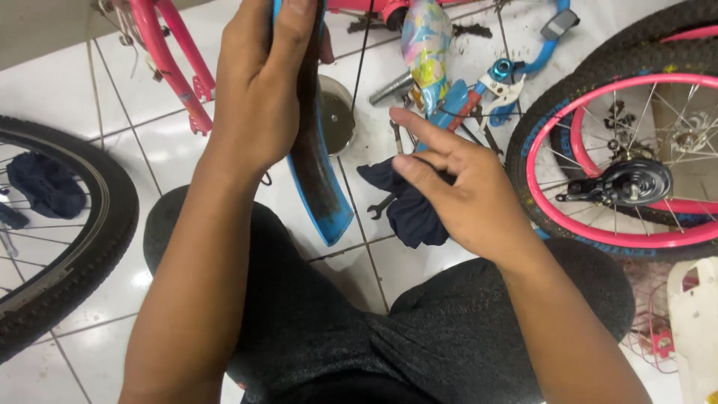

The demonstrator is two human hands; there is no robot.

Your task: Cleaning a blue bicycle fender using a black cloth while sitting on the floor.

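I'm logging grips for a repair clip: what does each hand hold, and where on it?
The left hand grips the blue bicycle fender by its upper end. The right hand holds a dark cloth bunched under its fingers.

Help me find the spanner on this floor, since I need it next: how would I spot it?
Start at the pink-rimmed wheel on the right, then look left to the dark cloth in the right hand. The small spanner lies on the white tile at the cloth's left edge, beside the blue mudguard: thin, grey metal.
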